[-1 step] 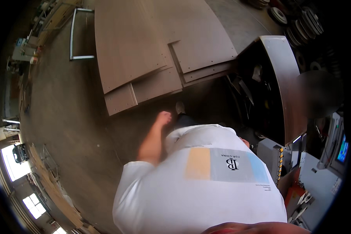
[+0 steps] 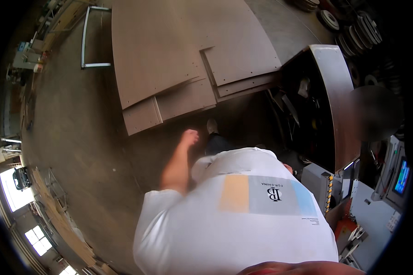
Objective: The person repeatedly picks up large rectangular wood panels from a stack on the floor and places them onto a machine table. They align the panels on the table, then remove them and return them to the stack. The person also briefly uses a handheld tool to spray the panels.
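Note:
My left hand point(image 2: 190, 137) hangs in front of my body with its fingers curled into a loose fist; no object shows in it. It is apart from the nearest thing, a stack of brown boards point(image 2: 183, 98) ahead of me. My right hand point(image 2: 287, 168) shows only as a small patch at the right side of my white T-shirt point(image 2: 234, 229). The shirt hides its fingers and whatever they may hold. The boards are large flat sheets with small dark holes along their edges, and the upper ones overlap the lower ones unevenly.
To the right stands a dark, open-sided cabinet point(image 2: 337, 105) with loose items inside. Behind it are stacked round discs point(image 2: 360, 30). A machine with a lit screen point(image 2: 401, 174) is at the far right. A metal frame point(image 2: 83, 39) lies on the floor point(image 2: 82, 133) at left.
My left hand sits very slightly further left, and the view has shifted a little. The boards have not moved.

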Available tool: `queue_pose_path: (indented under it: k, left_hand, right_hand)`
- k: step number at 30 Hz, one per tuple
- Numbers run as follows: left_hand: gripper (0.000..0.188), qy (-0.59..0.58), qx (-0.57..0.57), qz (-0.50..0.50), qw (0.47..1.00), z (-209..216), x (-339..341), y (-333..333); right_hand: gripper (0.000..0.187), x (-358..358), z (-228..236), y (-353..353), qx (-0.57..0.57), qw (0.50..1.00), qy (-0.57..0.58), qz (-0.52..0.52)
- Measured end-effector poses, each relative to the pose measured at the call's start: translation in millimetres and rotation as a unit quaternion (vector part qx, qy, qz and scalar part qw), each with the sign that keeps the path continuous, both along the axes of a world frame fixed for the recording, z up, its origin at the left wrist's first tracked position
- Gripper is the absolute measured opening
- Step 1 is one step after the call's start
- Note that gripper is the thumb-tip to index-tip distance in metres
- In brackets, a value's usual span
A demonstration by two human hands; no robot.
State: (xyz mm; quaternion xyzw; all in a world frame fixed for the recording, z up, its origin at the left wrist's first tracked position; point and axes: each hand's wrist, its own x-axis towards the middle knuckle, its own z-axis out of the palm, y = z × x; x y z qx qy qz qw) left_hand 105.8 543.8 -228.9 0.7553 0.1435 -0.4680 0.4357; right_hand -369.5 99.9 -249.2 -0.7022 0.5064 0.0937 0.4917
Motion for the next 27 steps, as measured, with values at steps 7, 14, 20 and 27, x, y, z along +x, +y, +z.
queue_pose_path:
  k: [7,14,20,27]
  left_hand:
    - [0.024,-0.011,-0.058,0.271,0.961,-29.6,165.1,89.8]
    - [0.058,-0.017,-0.125,0.509,0.851,-52.8,301.0,126.0]
    - [0.057,-0.027,-0.173,0.525,0.833,-81.9,318.7,135.6]
    - [0.041,-0.022,-0.286,0.517,0.806,-128.6,260.9,107.3]
  right_hand:
    - [0.042,221.1,203.0,81.4,-0.054,0.975,0.169,0.135]
    - [0.026,217.2,218.2,99.4,0.012,0.989,0.146,0.035]
    - [0.027,220.9,239.6,115.4,-0.013,0.974,0.224,0.034]
    - [0.029,251.1,216.2,106.7,0.004,0.979,0.187,0.08]
